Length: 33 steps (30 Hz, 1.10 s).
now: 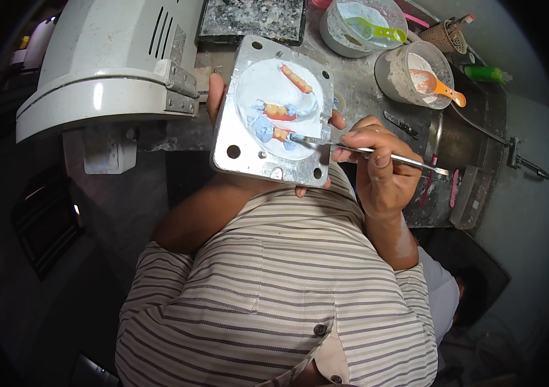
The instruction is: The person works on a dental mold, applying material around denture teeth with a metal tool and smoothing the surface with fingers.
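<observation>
My left hand (217,97) grips a metal dental flask half (232,132) from beneath, its fingers showing at both side edges. White plaster (248,87) fills the flask's round hollow. Set in the plaster are red wax pieces with tooth-coloured teeth: a long wax strip (296,79) near the top, a wax piece (279,113) in the middle and a smaller wax piece (281,134) below. Blue plaster (264,128) surrounds the lower two. Pinched in my right hand (384,161) is a slim metal spatula (400,158), its tip at the lowest wax piece.
At the back right stand a tub (332,32) with a green scoop (377,30) and a tub (390,77) with an orange scoop (441,89). A dark-handled knife (401,124) lies on the worktop. A large white machine (110,58) stands left; a person (441,290) is behind at lower right.
</observation>
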Each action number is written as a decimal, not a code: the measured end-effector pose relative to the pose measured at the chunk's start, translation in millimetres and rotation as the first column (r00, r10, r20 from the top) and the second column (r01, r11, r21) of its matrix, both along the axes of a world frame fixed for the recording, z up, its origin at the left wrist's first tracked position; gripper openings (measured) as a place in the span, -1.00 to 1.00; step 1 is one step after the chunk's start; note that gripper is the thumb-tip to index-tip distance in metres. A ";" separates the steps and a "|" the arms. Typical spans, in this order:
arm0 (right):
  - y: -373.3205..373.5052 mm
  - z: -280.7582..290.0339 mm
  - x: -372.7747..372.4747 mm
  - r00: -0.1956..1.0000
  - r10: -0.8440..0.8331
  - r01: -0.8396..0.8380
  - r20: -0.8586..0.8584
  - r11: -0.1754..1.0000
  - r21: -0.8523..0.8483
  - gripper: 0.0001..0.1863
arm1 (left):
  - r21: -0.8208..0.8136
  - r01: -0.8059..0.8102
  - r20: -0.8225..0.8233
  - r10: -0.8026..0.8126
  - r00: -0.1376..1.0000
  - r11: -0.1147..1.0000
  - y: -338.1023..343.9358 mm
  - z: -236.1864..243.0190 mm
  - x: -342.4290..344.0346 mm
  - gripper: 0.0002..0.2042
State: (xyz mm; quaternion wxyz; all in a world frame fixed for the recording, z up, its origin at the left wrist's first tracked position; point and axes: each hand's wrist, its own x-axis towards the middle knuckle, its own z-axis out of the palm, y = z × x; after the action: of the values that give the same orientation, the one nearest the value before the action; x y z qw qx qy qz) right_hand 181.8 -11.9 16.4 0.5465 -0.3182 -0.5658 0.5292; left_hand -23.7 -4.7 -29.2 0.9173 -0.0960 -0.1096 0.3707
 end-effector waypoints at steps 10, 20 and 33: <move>6.8 -8.7 26.0 0.961 -0.199 0.180 -0.190 0.977 -0.110 -0.62 | 0.022 -0.051 -0.001 0.051 0.999 0.998 2.4 -0.3 -0.1 0.08; 33.3 -119.4 58.5 0.691 -0.161 0.351 0.704 0.927 -0.132 -0.74 | 0.065 -0.128 -0.153 0.137 0.979 0.990 10.4 -9.4 -16.4 0.11; 42.6 -159.6 50.6 0.705 -0.138 0.350 0.696 0.921 -0.172 -0.75 | 0.113 -0.197 -0.273 0.221 0.936 0.974 14.7 -14.2 -12.5 0.14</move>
State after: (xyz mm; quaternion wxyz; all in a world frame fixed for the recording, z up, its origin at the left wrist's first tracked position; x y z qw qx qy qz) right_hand 232.3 30.7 -143.3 0.3182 -0.6368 -0.5921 0.3777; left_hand -36.2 10.1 -43.4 0.8821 0.0090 -0.0022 0.4710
